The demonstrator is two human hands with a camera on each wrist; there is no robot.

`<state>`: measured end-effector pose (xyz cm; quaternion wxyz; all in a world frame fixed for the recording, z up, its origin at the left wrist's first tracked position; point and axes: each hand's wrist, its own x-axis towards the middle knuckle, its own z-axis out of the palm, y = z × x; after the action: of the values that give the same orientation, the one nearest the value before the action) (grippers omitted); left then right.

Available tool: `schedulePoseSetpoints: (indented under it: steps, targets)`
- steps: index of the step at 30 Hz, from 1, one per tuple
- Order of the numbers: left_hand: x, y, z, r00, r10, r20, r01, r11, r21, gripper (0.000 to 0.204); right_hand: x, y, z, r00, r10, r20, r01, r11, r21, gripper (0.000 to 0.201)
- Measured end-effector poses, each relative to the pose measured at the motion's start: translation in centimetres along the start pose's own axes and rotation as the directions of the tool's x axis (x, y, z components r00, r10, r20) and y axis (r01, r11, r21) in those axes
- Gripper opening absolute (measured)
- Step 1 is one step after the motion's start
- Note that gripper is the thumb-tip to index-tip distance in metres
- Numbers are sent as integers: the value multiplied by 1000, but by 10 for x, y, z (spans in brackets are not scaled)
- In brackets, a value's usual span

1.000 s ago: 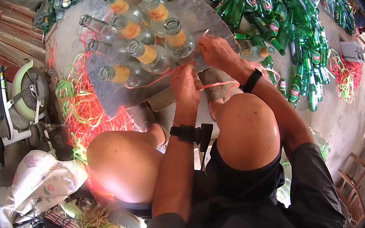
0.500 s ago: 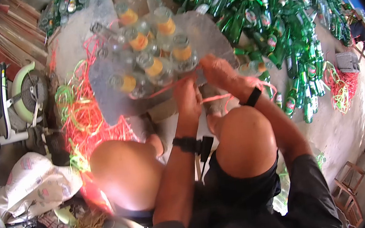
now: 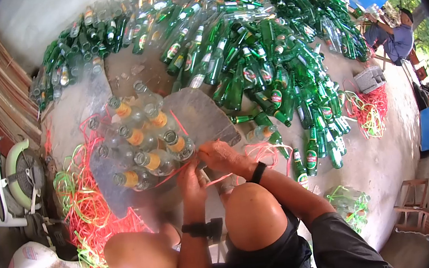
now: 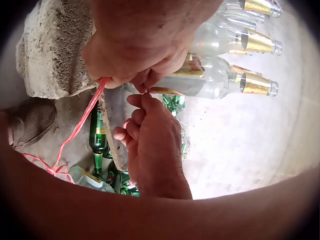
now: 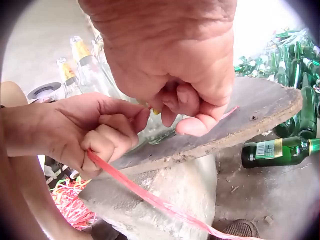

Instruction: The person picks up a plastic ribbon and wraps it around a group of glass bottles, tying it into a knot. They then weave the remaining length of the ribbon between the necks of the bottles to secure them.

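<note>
Several clear glass bottles [image 3: 158,165] with gold neck labels stand grouped on a grey slab [image 3: 201,115]. A red plastic string [image 5: 150,201] runs along the near side of the group. My left hand [image 3: 192,184] grips this string in its curled fingers, and a length trails from it past the slab's edge. Right beside it, my right hand [image 3: 224,157] pinches the string close to the bottles, fingers bent. In the right wrist view the thumb and fingertips of both hands nearly meet at the string; a short end sticks out past the right hand.
A large heap of green bottles [image 3: 265,67] covers the floor beyond. Tangled red and green string [image 3: 90,196] lies left of the slab, which rests on a rough concrete block [image 4: 57,50]. One clear bottle [image 3: 261,134] lies right of the slab. Another person [image 3: 397,39] sits far right.
The head view has tilted up and swung right, so the bottles and hands sit lower and farther left, and the seated person shows. Both hands stay together on the string.
</note>
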<state>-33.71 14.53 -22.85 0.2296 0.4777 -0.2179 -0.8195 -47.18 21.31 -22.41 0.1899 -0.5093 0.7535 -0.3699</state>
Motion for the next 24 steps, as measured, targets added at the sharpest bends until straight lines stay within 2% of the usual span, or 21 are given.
schedulePoseSetpoints:
  steps: [2, 5, 8, 13, 15, 17, 18, 19, 24]
  targets:
    - [-1, 1, 3, 1000, 6, 13, -6, 1000, -8, 9, 3, 4, 5, 999, -7, -45, 7, 1000, 0, 20]
    - [2, 3, 1, 1000, -8, -28, 7, 1000, -18, 8, 7, -1, 9, 997, 47, -53, -53, 993, -107, 21]
    - [6, 0, -2, 999, -34, -38, 35, 999, 22, 13, 7, -12, 3, 998, 4, -62, -14, 985, -172, 21]
    - [1, 6, 1, 999, -21, -26, 22, 1000, 17, 3, 10, -9, 7, 998, -3, -62, -13, 966, -257, 23]
    - [5, 1, 1, 999, 9, -49, -10, 1000, -1, 4, 12, 0, 12, 999, -27, -30, 15, 935, -355, 21]
    - [1, 1, 5, 996, 58, -64, -58, 998, 3, 4, 11, -11, -1, 998, -46, 37, 56, 946, -320, 22]
    - [-3, 0, 4, 995, 64, -78, -64, 998, 8, 4, 10, -9, 1, 997, -80, 12, 79, 930, -359, 21]
    - [-5, 5, 7, 995, 56, -86, -56, 998, 3, 5, 12, -11, 2, 998, 54, -45, -64, 963, -260, 21]
    - [-15, 12, 17, 994, 56, -89, -60, 997, -40, 7, 17, -12, -4, 997, 77, -9, -76, 961, -266, 22]
